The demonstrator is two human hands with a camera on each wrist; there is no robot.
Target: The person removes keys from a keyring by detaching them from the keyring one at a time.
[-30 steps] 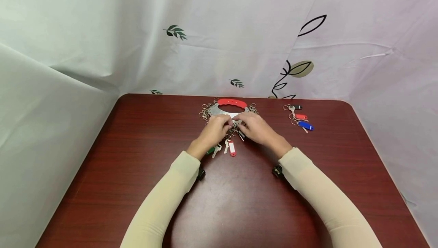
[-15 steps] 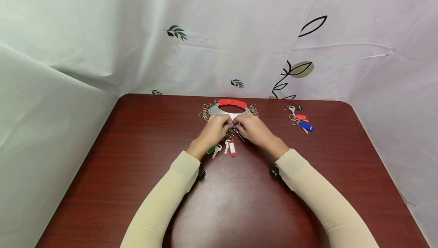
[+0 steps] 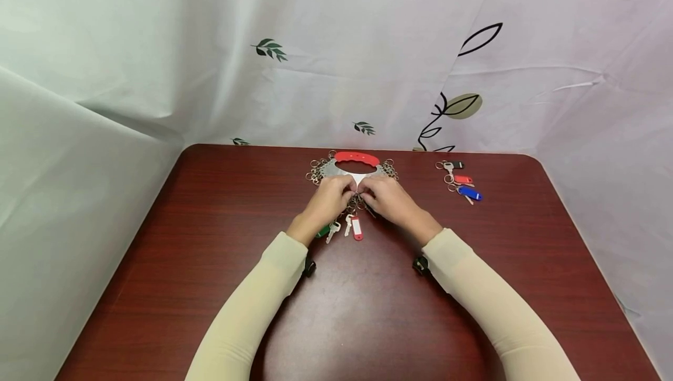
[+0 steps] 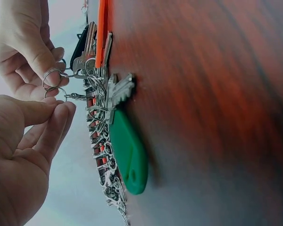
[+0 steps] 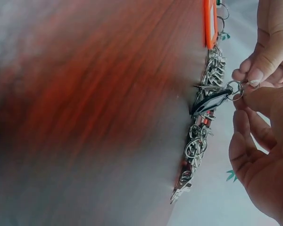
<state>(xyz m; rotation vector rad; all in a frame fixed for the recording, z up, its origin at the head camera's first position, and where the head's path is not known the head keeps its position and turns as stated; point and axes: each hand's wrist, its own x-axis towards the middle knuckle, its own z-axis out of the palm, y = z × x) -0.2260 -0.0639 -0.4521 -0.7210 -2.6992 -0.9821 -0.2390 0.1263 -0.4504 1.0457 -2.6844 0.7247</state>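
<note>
A metal key holder plate [image 3: 330, 169] with a red handle [image 3: 357, 158] lies near the table's far edge, small rings strung along its rim. At its near side my left hand [image 3: 328, 197] pinches a thin ring [image 4: 62, 90] of the holder between thumb and fingers. My right hand [image 3: 391, 197], close beside it, pinches a key ring [image 5: 235, 90] carrying a black key tag [image 5: 211, 101] and a key. The two rings overlap at the fingertips. Below the hands hang a green key tag [image 4: 129, 153], a silver key [image 3: 333, 231] and a red key tag [image 3: 357, 228].
To the right on the brown table [image 3: 210, 264] lie three more tagged keys: a black tag [image 3: 458, 165], a red tag [image 3: 462, 179] and a blue tag [image 3: 470, 193]. A white curtain [image 3: 326, 77] with leaf prints stands behind the table.
My right hand has shifted slightly left and closer to the left hand, and the black tag under it shows less. The left hand and key holder stay nearly still.
</note>
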